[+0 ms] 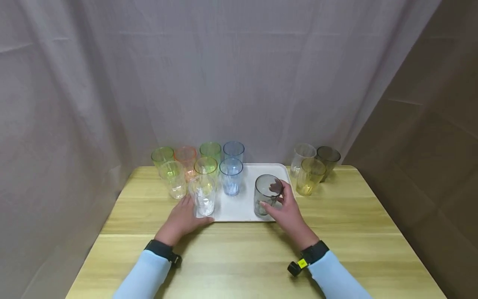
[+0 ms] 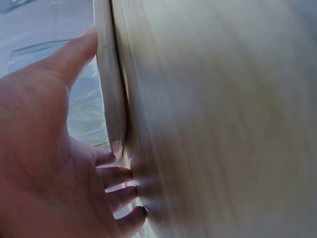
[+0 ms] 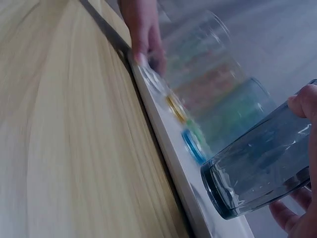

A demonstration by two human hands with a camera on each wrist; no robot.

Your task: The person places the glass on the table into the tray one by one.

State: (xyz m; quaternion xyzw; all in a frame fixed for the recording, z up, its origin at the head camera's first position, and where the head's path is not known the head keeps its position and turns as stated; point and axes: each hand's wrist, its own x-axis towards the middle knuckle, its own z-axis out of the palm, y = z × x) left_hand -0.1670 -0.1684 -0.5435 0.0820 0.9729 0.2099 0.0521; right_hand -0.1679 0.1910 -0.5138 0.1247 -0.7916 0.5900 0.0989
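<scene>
You seem to be in a staged recording space, perhaps a lab. Plain cloth walls in your wood-grain worktop, and cameras are strapped to your wrists.

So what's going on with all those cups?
Someone's right hand grips a smoky gray tumbler over the right part of a white tray; whether its base touches down is hard to tell. The left hand rests at the tray's near left corner, next to a clear tumbler. A light blue tumbler stands on the tray. A yellow tumbler and a dark gray tumbler stand off the tray to its right.
</scene>
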